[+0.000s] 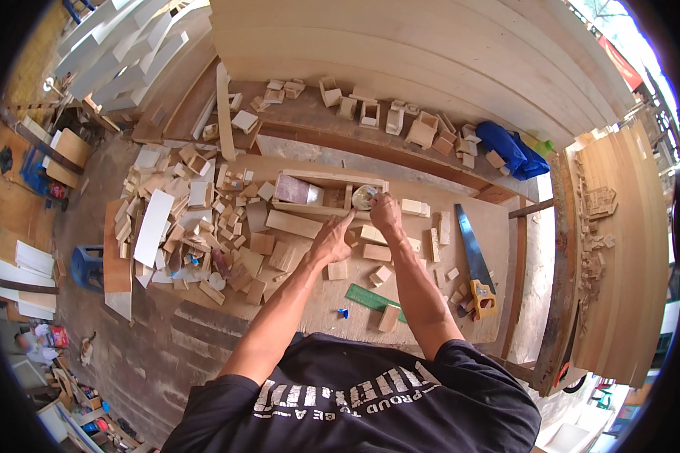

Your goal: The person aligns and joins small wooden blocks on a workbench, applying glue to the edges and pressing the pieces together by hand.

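A long wooden box [316, 208] with inner compartments lies in the middle of the workbench. A round clear cup [363, 198] with pale contents sits at its right part. Beside that cup, my right hand [386, 213] is closed, its fingers bent inward; whatever they hold is too small to make out. My left hand [332, 240] reaches to the near side of the box, with the index finger stretched toward its edge near the cup. A brownish sanding sheet or block [298, 191] lies in the left compartment. A wooden strip [293, 223] lies just left of my left hand.
Wood offcuts [196, 234] are heaped on the left of the workbench [317, 309]. A handsaw [476, 264] lies at the right, a green ruler [370, 297] in front. Small wooden boxes [370, 113] line the back shelf beside a blue cloth bundle [510, 151]. A blue stool [88, 268] stands left.
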Available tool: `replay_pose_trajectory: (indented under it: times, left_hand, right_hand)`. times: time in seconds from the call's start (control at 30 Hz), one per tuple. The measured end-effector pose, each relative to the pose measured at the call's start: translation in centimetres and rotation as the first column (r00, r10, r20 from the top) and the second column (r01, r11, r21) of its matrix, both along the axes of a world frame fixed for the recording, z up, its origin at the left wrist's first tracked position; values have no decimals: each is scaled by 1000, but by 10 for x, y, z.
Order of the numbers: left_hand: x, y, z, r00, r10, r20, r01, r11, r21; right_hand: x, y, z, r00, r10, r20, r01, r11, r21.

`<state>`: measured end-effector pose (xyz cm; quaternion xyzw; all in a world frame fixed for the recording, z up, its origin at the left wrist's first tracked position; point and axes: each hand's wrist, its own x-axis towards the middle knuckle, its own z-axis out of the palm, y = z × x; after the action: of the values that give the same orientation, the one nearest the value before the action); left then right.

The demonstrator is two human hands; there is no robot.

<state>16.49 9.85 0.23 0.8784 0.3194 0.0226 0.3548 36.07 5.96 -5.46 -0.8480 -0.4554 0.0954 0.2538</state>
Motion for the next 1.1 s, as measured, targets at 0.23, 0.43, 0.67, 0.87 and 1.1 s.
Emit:
replay_pose_trajectory:
  times: [0.23, 0.43, 0.67, 0.87, 1.1]
  left_hand:
    - [31, 8, -22, 987, 26, -161, -28, 1000, -11]
    - [29, 10, -16, 998, 47, -38, -52, 989, -137]
    - [-4, 1, 0, 898, 280, 339, -123, 900, -417]
    - [-44, -25, 56, 721, 371, 586, 67, 804, -591]
    - [-81, -30, 96, 713, 302, 633, 121, 836, -536]
  right_hand:
    - [0, -5, 16, 993, 83, 82, -84, 996, 7]
    - [5, -9, 28, 997, 19, 80, -25, 997, 75]
    - [26, -37, 33, 976, -154, -152, 202, 899, 387]
    - [-43, -95, 117, 447, 302, -842, 261, 856, 445]
    - [-99, -115, 159, 318, 386, -866, 307, 822, 480]
